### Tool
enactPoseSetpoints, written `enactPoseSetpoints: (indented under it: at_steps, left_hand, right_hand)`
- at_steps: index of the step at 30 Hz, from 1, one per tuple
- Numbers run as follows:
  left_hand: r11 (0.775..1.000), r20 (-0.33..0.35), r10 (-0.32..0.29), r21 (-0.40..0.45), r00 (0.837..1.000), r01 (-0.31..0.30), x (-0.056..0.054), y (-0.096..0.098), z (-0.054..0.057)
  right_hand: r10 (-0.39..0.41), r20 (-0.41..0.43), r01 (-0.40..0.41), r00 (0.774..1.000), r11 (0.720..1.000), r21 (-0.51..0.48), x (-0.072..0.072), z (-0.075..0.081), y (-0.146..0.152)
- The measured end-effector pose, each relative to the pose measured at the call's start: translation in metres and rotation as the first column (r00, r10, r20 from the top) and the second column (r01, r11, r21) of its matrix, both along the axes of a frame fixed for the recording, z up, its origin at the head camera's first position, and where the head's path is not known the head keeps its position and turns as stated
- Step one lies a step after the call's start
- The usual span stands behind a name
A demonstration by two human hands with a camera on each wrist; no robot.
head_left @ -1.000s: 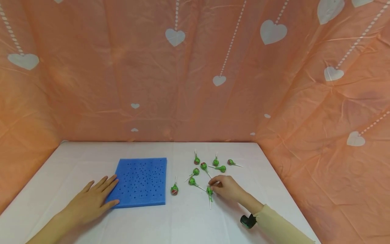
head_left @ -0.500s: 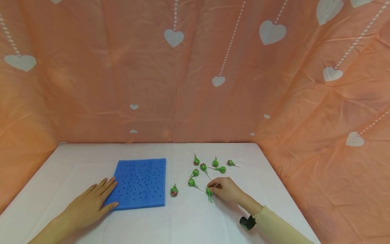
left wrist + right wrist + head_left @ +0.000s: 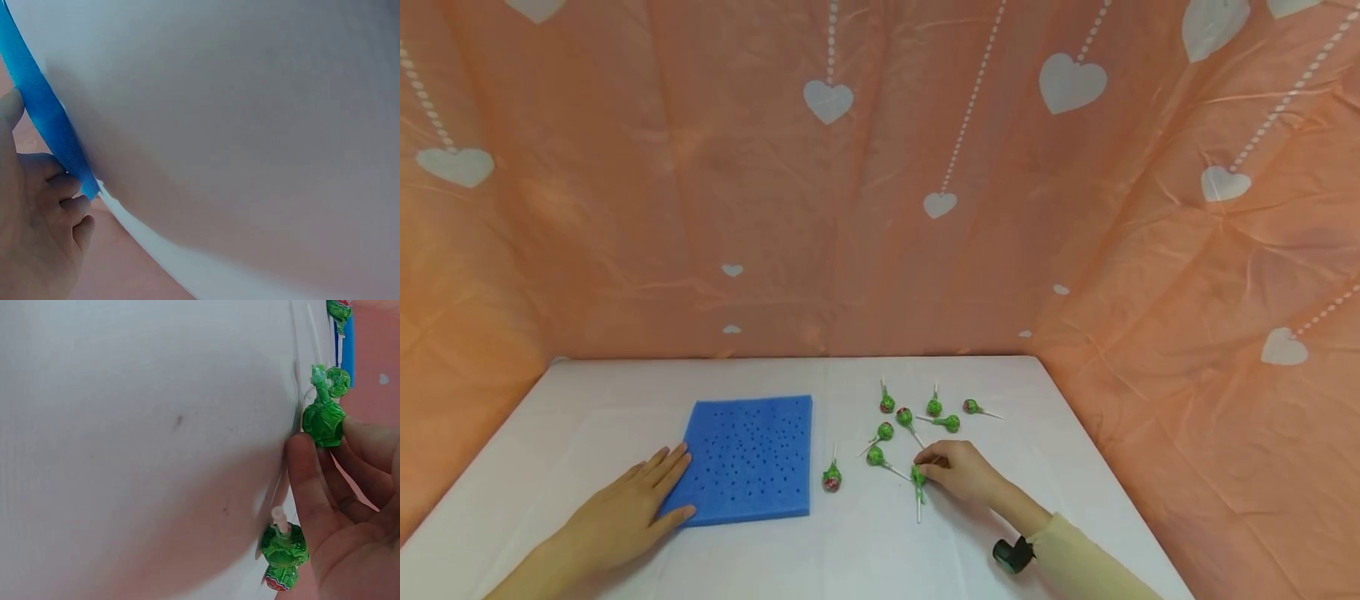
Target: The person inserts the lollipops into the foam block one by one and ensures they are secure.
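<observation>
My left hand lies with its fingers straight on the left edge of a blue foam block dotted with small holes. In the left wrist view the fingertips and thumb touch the foam's side. On the right, my right hand pinches the green-wrapped head of a lollipop between thumb and fingers. That lollipop's white stick points toward me, and its head is partly covered by the fingertips in the head view.
Several more green lollipops lie beyond the right hand, among them one at the far right and one with its stick toward the hand. A single lollipop lies beside the foam. Orange heart-printed cloth hangs behind the white table.
The head view has tilted slightly, so everything sits a little lower in it. Both hands and the lollipops keep their places on the table.
</observation>
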State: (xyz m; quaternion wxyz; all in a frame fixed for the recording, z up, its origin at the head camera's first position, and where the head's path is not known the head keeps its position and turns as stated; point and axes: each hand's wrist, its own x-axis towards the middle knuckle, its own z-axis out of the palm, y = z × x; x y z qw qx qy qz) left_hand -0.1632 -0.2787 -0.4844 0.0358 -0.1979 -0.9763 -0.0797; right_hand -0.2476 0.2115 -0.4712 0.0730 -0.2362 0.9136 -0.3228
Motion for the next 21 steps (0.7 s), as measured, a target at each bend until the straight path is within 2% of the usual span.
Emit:
enactPoseSetpoints:
  at_steps: [6, 11, 17, 21]
  left_hand:
    - [1.0, 0.01, 0.015, -0.012, 1.0, -0.015, 0.001, 0.0, -0.001]
    - [1.0, 0.023, 0.012, -0.014, 1.0, -0.012, 0.002, -0.002, -0.001]
    - [1.0, 0.006, 0.009, -0.024, 1.0, -0.009, 0.0, -0.002, 0.0]
    - [1.0, 0.009, 0.004, -0.026, 1.0, -0.004, -0.001, 0.0, 0.0]
  right_hand:
    - [-0.014, -0.013, 0.014, 1.0, 0.999, -0.046, 0.001, 0.0, 0.001]
    - [-0.034, 0.002, 0.034, 0.999, 0.992, -0.123, 0.001, 0.004, -0.002]
    - [-0.07, -0.015, 0.064, 0.997, 0.967, -0.245, -0.002, 0.01, -0.013]
    - [-0.06, -0.026, 0.049, 0.998, 0.95, -0.308, -0.003, 0.012, -0.021]
